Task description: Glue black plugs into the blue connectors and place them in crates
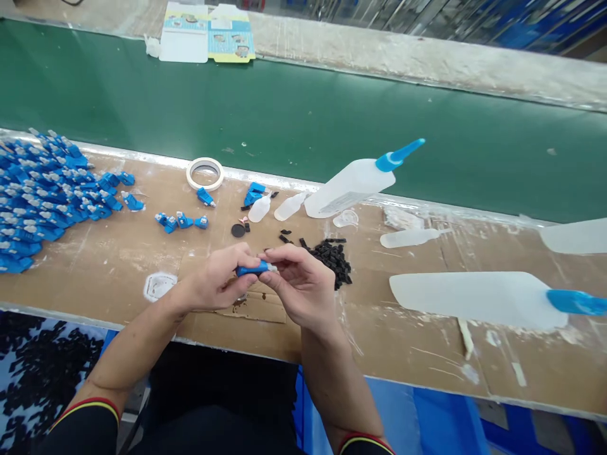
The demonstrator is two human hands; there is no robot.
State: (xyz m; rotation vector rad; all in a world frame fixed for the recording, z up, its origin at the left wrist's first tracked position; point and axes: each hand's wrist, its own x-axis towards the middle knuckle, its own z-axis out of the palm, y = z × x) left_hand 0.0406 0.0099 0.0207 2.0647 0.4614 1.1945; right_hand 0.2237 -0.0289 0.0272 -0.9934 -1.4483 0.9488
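Observation:
In the head view, a small blue plastic part (253, 270) with a whitish tip is pinched between the thumb and fingers of my left hand (222, 276). My right hand (303, 281) closes its thumb and index finger around the part's whitish end. A tiny dark spot shows by the right index fingertip; I cannot tell what it is. Just right of and behind my right hand lies a pile of small black pieces (334, 259). Several similar blue parts (183, 220) sit on the cardboard beyond my left hand.
A large heap of blue parts (42, 196) covers the left of the cardboard-topped bench (109, 278). Behind stand a tape roll (190, 174), small white bottles (290, 206) and a large bottle with blue nozzle (351, 186). Another large bottle (474, 297) lies right. A green belt (284, 120) runs behind.

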